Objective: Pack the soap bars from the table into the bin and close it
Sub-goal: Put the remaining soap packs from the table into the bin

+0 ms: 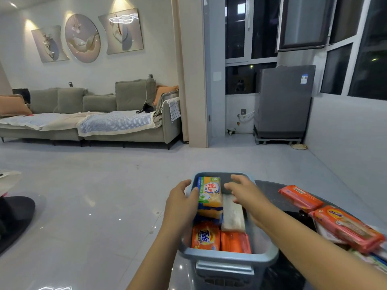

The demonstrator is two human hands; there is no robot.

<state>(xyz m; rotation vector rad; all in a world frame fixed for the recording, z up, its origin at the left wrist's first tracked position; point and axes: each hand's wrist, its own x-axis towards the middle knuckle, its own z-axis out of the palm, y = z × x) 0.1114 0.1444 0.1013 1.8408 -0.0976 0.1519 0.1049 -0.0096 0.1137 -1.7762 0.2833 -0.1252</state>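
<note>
A blue-grey plastic bin stands open on the dark table in front of me. Inside lie a yellow-and-green wrapped soap bar, an orange Tide bar, an orange bar and a pale whitish bar. My left hand is at the bin's left rim, its fingers curled against the yellow-green bar's side. My right hand reaches into the bin with spread fingers, over the pale bar's far end. More orange wrapped bars lie on the table to the right.
A stack of further wrapped soaps sits at the table's right edge. Beyond the table is a shiny tiled floor, a grey sofa and a covered appliance by the windows. No lid is in view.
</note>
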